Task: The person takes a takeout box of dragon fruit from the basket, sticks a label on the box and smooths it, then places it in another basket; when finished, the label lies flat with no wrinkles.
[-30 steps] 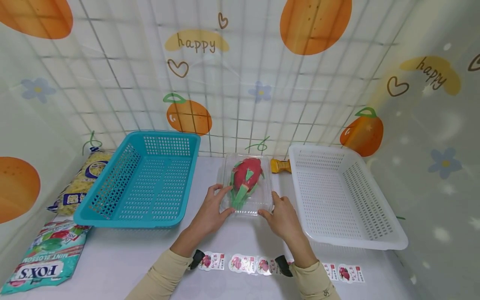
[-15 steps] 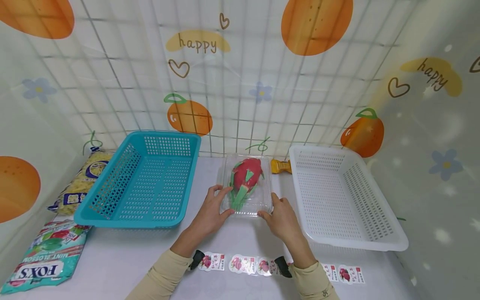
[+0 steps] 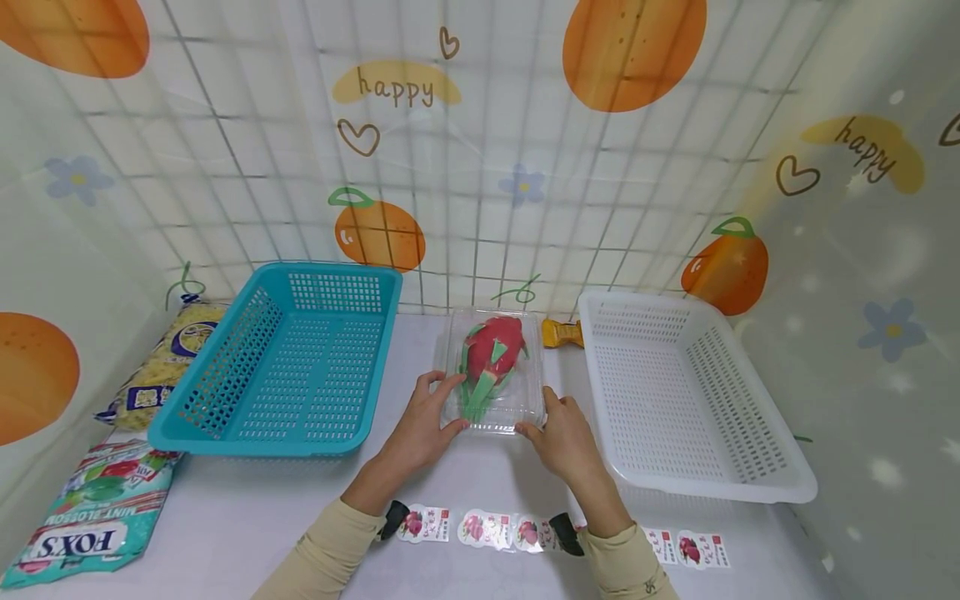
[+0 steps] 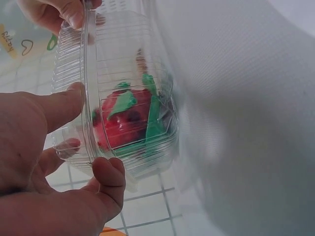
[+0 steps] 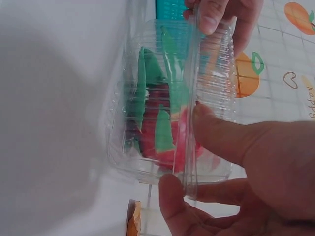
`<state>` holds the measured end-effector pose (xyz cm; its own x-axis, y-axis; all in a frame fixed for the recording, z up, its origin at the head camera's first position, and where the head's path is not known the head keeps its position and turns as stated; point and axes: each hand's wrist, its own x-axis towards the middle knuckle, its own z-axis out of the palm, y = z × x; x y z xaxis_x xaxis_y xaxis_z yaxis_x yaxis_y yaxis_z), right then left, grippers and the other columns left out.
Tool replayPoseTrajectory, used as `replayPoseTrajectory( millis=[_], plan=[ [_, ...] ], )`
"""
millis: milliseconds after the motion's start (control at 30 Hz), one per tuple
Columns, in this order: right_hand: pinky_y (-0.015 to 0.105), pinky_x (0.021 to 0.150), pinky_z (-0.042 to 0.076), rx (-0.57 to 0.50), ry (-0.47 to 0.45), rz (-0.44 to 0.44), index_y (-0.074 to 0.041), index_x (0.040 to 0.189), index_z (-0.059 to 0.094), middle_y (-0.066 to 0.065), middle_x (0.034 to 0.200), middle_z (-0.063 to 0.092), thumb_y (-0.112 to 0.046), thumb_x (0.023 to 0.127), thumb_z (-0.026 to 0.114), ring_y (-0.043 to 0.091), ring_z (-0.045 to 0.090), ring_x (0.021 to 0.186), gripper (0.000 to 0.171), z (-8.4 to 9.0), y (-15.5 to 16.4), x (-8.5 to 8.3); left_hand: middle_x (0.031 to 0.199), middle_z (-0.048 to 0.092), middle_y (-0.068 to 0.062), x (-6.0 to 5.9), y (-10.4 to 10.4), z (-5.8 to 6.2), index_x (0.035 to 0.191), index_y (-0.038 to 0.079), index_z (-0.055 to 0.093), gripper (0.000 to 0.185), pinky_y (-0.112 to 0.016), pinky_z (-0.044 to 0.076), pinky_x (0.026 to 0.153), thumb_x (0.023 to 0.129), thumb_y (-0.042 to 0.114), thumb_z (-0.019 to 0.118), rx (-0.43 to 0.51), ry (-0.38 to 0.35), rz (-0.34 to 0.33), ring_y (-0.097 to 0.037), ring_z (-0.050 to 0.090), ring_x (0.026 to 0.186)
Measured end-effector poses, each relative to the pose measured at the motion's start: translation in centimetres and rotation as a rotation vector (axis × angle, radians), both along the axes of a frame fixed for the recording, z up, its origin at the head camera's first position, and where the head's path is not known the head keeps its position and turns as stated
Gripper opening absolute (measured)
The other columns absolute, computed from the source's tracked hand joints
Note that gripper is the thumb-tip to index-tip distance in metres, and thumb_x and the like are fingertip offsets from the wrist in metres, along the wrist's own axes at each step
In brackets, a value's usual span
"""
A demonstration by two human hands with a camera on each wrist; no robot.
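Note:
A clear plastic clamshell box [image 3: 516, 403], its lid closed, stands on the table in the middle of the head view. Inside lies a red dragon fruit [image 3: 493, 350] with green leafy scales. My left hand [image 3: 420, 425] pinches the rim at the box's near left corner, thumb at the front and fingers along the side. At the near right corner my right hand [image 3: 566, 432] does the same. Both wrist views show thumbs and fingertips pressed on the joined rims of lid and base.
A teal basket [image 3: 381, 367] stands left and a white basket [image 3: 600, 408] right. Behind the box lies a small yellow packet [image 3: 561, 333]. Pasta [image 3: 161, 367] and a FOX'S candy bag [image 3: 97, 508] lie far left. Dragon fruit stickers [image 3: 483, 528] line the front.

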<state>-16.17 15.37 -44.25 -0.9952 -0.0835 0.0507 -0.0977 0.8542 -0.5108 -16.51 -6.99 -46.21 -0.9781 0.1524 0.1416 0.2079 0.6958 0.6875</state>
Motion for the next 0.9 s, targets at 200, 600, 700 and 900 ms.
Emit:
replayPoseTrajectory(
  millis=[200,600,700,900],
  plan=[
    [0.053,0.084,0.054,-0.001,0.002,-0.003,0.007,0.138,0.052,0.028,0.108,0.062,-0.026,0.086,0.082,0.038,0.064,0.097,0.069,0.06,-0.06,0.02,0.151,0.038,-0.021,-0.02,0.05,0.07,0.149,0.015,0.05,0.069,-0.052,0.048,0.109,0.087,0.015,0.082,-0.011,-0.012,0.004,-0.039,0.047,0.137],
    [0.052,0.084,0.054,0.009,-0.016,0.002,0.009,0.141,0.049,0.027,0.107,0.063,-0.028,0.087,0.082,0.034,0.063,0.093,0.073,0.1,-0.02,-0.04,0.151,0.038,-0.019,0.01,-0.06,-0.01,0.149,0.016,0.05,0.069,-0.051,0.049,0.109,0.088,0.017,0.081,-0.015,-0.005,-0.004,-0.038,0.048,0.136],
    [0.053,0.086,0.054,0.009,-0.01,0.01,0.01,0.141,0.049,0.029,0.108,0.063,-0.027,0.087,0.082,0.037,0.063,0.095,0.073,0.1,0.02,0.0,0.151,0.038,-0.019,0.04,-0.1,-0.03,0.149,0.017,0.05,0.069,-0.051,0.049,0.108,0.088,0.017,0.081,-0.019,-0.002,-0.003,-0.037,0.049,0.135],
    [0.057,0.092,0.053,0.019,-0.008,0.016,0.01,0.141,0.049,0.033,0.115,0.064,-0.027,0.088,0.081,0.045,0.064,0.106,0.072,0.29,0.1,0.07,0.152,0.038,-0.019,0.15,-0.24,-0.21,0.153,0.016,0.046,0.071,-0.051,0.049,0.109,0.09,0.02,0.08,-0.025,-0.004,-0.002,-0.036,0.048,0.137]
  ],
)
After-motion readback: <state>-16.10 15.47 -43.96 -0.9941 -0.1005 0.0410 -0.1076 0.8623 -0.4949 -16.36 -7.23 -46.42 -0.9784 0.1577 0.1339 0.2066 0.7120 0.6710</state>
